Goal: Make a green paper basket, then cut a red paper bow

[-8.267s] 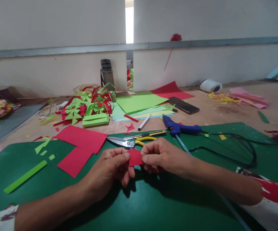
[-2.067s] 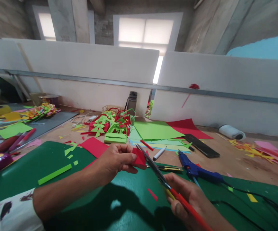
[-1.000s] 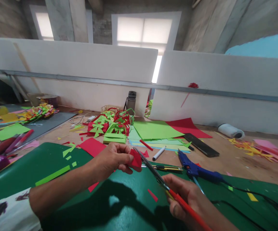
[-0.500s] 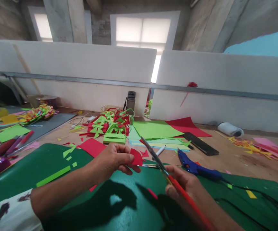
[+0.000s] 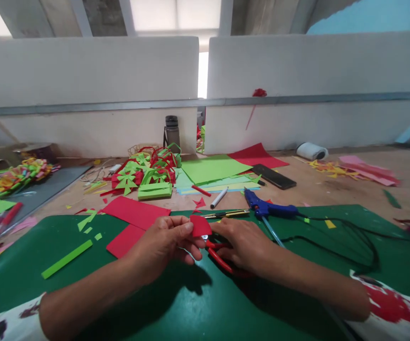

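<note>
My left hand [image 5: 172, 237] pinches a small red paper piece [image 5: 200, 226] with a rounded edge between thumb and fingers. My right hand [image 5: 243, 241] is closed around the red-handled scissors [image 5: 222, 261], and its fingertips reach the right edge of that paper. The scissors' blades are mostly hidden behind the paper and my left hand. Both hands are above the green mat [image 5: 176, 303]. Left of them lie red paper sheets [image 5: 137, 211] and a green paper strip [image 5: 67, 259]. Just behind the paper piece rests a craft knife [image 5: 226, 214].
A blue glue gun [image 5: 268, 207] with a black cord lies on the right. Behind are a marker [image 5: 219, 198], a phone [image 5: 273, 176], green paper sheets [image 5: 214, 168], a pile of red and green paper pieces [image 5: 144, 170] and a bottle [image 5: 172, 132]. Paper scraps lie around.
My right hand has moved in to the red paper piece, and the scissors have swung from pointing up to lying low beside it. The view has tilted down and turned right.
</note>
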The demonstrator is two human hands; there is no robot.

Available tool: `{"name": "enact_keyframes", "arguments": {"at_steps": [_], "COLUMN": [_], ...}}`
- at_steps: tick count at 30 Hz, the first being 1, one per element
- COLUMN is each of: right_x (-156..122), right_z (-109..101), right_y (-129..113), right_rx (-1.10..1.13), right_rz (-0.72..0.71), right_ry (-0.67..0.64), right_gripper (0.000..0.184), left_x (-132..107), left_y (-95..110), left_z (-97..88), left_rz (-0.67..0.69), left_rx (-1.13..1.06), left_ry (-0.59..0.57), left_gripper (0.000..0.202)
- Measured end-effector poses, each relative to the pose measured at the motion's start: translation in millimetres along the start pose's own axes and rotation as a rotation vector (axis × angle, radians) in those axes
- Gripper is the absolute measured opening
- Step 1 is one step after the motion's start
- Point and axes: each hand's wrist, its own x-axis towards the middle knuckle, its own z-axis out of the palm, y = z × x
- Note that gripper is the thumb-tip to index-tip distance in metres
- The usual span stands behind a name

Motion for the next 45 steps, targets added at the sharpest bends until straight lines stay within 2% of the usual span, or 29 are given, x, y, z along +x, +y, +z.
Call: {"name": "enact_keyframes", "arguments": {"at_steps": [3,6,9,17,24,27,34,37,40,45], "right_x": [-6,-9,-9,-8,-9,-11,-16,-17,-17,-17], "right_z": [-5,-5,-3,0,-4,-6,1,7,9,4], "right_y": [4,7,7,4,3,-2,-5,-3,-3,-5], "right_rx": [0.101,0.561,0.998,1.156,1.085,0.976,0.419,0.338,0.32,0.363], "right_rz": [0.011,0.036,0.08,0.108,0.073,0.048,-0.071,-0.126,-0.161,-0.104], "right_ry": [0.081,0.125,0.028,0.016,0.044,0.082,0.423,0.424,0.403,0.375], "right_gripper": [0.016,0.018,0.027,0.018,0.011,0.012,0.018,0.016,0.016,0.019], "left_x": [0,0,0,4,6,6,3,2,2,4], "left_y": [-5,-7,-8,-16,-24,-26,-24,-22,-21,-21], "left_z": [2.1,5.9,8.9,8.3,5.3,6.9,13.9,15.7,17.5,17.9], "left_rz": [-0.02,-0.053,-0.075,-0.083,-0.031,-0.021,-0.028,-0.038,-0.053,-0.035], "left_rx": [-0.003,-0.017,-0.034,-0.072,-0.021,0.065,0.062,0.082,0.066,0.052], "left_ry": [0.003,0.007,0.004,-0.059,-0.084,-0.082,-0.032,0.002,0.005,-0.01], "left_gripper": [0.016,0.014,0.014,0.014,0.018,0.021,0.033,0.036,0.03,0.021]}}
